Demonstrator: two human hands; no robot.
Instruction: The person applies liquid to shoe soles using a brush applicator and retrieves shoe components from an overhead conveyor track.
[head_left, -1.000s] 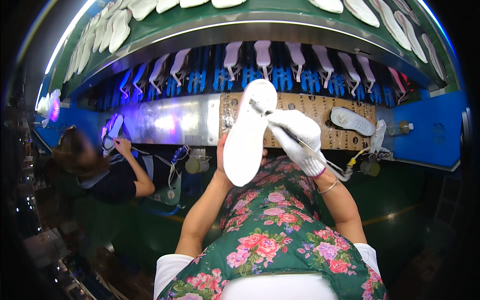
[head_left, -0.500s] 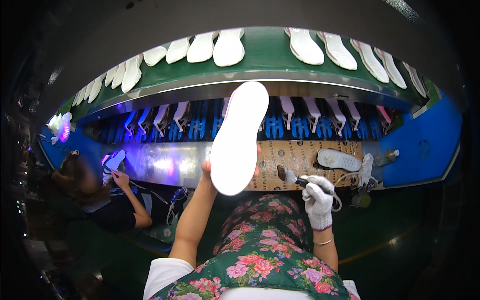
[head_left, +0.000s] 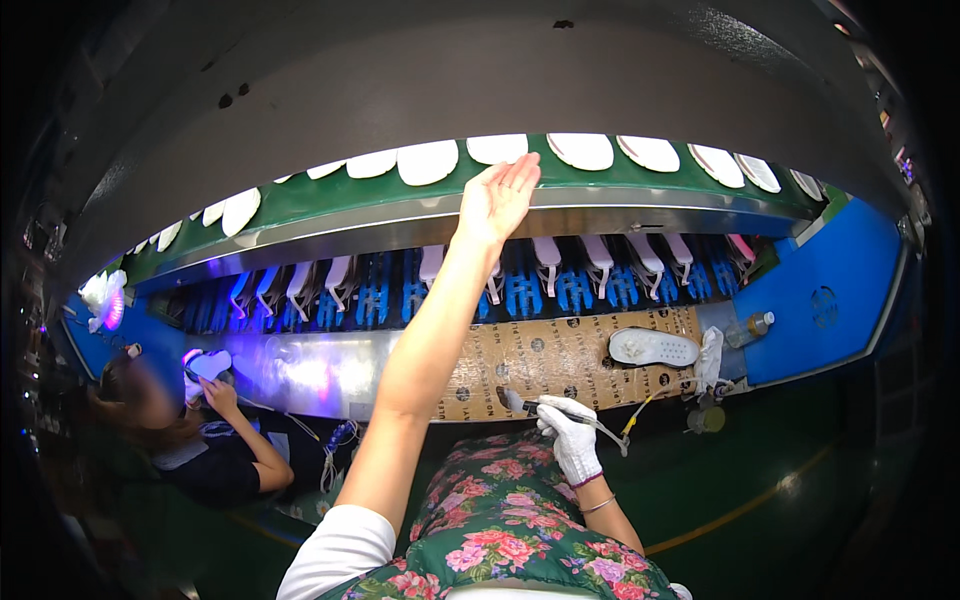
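Note:
My bare left hand [head_left: 500, 198] is stretched far forward, palm up and fingers extended, just in front of a white shoe sole [head_left: 496, 149] on the green shelf surface [head_left: 480, 198]. Nothing rests in its palm. In my right hand [head_left: 570, 440], which wears a white knit glove, is a brush [head_left: 517, 401] with a dark handle and a thin hose behind it. Its bristles point left over the near edge of the brown printed paper [head_left: 520, 360]. Farther right on that paper lies a white sole with small holes [head_left: 654, 347].
Several white soles stand along the upper shelf, under a dark overhang [head_left: 400, 90]. Beneath it, pink shoe uppers [head_left: 547, 255] hang on a rack with blue holders. A bottle [head_left: 750, 328] stands by the blue side panel [head_left: 830, 290]. At left, a co-worker's hand [head_left: 218, 395] holds a shoe.
The white sole left my left hand and now sits on the upper shelf, filling the earlier gap. My left arm reached forward. My right hand moved left and nearer with the brush.

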